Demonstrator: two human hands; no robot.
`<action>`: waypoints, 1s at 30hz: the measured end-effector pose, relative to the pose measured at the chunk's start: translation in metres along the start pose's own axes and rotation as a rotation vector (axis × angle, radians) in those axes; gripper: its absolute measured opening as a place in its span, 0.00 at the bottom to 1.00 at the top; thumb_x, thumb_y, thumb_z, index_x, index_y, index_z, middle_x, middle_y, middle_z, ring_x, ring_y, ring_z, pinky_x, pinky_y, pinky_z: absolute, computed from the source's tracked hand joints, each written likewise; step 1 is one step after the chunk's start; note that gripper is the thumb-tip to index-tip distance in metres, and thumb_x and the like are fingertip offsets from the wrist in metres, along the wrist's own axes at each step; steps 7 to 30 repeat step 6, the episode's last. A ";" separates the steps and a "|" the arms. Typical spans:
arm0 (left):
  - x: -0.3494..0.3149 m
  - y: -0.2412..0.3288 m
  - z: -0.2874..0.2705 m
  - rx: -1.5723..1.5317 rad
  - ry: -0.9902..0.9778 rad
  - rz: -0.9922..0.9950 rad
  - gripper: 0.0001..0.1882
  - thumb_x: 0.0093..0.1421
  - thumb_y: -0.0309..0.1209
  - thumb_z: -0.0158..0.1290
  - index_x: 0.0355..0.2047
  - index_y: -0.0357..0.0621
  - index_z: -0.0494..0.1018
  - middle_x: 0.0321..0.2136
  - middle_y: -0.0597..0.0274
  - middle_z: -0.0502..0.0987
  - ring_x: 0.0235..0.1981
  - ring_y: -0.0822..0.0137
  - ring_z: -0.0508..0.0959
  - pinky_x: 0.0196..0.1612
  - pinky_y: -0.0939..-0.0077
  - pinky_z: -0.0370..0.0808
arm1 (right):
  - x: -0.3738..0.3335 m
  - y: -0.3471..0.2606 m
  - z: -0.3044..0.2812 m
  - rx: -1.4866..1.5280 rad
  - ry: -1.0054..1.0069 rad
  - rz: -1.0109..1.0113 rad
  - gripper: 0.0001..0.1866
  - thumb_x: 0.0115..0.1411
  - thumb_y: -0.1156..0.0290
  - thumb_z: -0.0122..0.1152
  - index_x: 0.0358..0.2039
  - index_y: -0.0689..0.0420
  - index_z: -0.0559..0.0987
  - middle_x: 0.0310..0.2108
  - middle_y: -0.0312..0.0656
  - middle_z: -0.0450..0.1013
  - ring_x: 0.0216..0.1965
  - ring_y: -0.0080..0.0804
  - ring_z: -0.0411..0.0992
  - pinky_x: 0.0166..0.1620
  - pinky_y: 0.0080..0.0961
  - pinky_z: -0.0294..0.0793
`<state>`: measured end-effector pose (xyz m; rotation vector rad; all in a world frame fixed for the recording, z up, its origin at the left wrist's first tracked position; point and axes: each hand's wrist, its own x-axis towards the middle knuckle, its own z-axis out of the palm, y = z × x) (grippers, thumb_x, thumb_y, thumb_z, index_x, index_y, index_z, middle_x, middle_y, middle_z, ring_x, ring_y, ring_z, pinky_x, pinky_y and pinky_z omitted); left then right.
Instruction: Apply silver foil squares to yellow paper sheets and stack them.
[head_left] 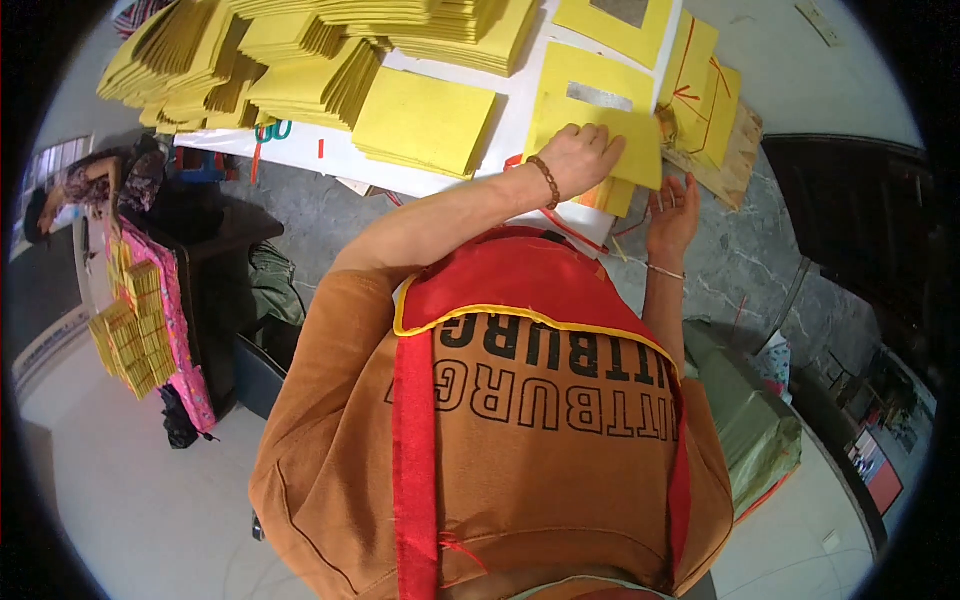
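My left hand lies over a folded piece of yellow paper at the table's near edge, its fingers bent and closed on it. Beneath that, a larger yellow sheet with a silver rectangle lies on the white tabletop. Just off the right end of the folded paper is my right hand, palm up, with its fingers apart and nothing seen in them. Left of these sits a low stack of yellow paper.
Tall yellow paper stacks fill the table's left. A yellow bundle with red string lies on a wooden board at right. Green-handled scissors lie at the table edge. A person bends near a pink-covered table.
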<state>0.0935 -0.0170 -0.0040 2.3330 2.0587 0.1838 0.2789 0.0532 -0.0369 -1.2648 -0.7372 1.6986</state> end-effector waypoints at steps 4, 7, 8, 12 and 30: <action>-0.025 -0.027 -0.048 -0.102 0.427 0.187 0.25 0.47 0.31 0.50 0.49 0.45 0.67 0.43 0.59 0.72 0.42 0.65 0.73 0.40 0.70 0.71 | 0.001 0.010 -0.015 0.016 -0.065 0.002 0.25 0.61 0.56 0.49 0.56 0.52 0.61 0.37 0.34 0.71 0.40 0.27 0.69 0.44 0.27 0.65; -0.040 -0.041 -0.065 -0.076 0.571 0.213 0.27 0.47 0.30 0.50 0.51 0.49 0.65 0.42 0.59 0.72 0.45 0.67 0.72 0.42 0.67 0.69 | 0.001 0.017 -0.015 -0.105 -0.092 -0.024 0.25 0.60 0.57 0.51 0.56 0.51 0.61 0.36 0.34 0.71 0.42 0.28 0.69 0.44 0.30 0.66; -0.040 -0.041 -0.065 -0.076 0.571 0.213 0.27 0.47 0.30 0.50 0.51 0.49 0.65 0.42 0.59 0.72 0.45 0.67 0.72 0.42 0.67 0.69 | 0.001 0.017 -0.015 -0.105 -0.092 -0.024 0.25 0.60 0.57 0.51 0.56 0.51 0.61 0.36 0.34 0.71 0.42 0.28 0.69 0.44 0.30 0.66; -0.040 -0.041 -0.065 -0.076 0.571 0.213 0.27 0.47 0.30 0.50 0.51 0.49 0.65 0.42 0.59 0.72 0.45 0.67 0.72 0.42 0.67 0.69 | 0.001 0.017 -0.015 -0.105 -0.092 -0.024 0.25 0.60 0.57 0.51 0.56 0.51 0.61 0.36 0.34 0.71 0.42 0.28 0.69 0.44 0.30 0.66; -0.040 -0.041 -0.065 -0.076 0.571 0.213 0.27 0.47 0.30 0.50 0.51 0.49 0.65 0.42 0.59 0.72 0.45 0.67 0.72 0.42 0.67 0.69 | 0.001 0.017 -0.015 -0.105 -0.092 -0.024 0.25 0.60 0.57 0.51 0.56 0.51 0.61 0.36 0.34 0.71 0.42 0.28 0.69 0.44 0.30 0.66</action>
